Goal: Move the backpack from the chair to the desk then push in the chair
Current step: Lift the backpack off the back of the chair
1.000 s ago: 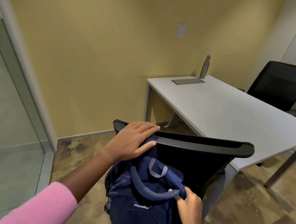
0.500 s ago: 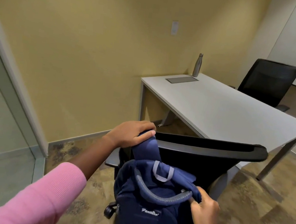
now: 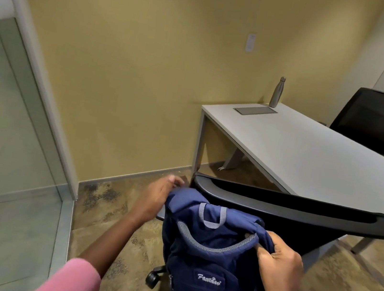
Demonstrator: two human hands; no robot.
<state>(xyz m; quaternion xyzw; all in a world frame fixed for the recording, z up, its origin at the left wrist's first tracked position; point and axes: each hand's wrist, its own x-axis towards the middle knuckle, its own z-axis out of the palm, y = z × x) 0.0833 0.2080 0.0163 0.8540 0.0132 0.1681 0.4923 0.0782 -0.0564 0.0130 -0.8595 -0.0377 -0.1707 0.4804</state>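
Both hands grip backpack [image 3: 212,262] top: L [image 3: 156,198] corner; R [image 3: 279,262] handle; by chair [image 3: 301,213].

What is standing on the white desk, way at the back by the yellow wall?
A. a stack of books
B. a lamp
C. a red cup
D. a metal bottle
D: a slim metal bottle stands upright at the far corner of the desk, next to a flat grey panel by the wall.

Backpack [image 3: 211,269] bottom beyond lower edge
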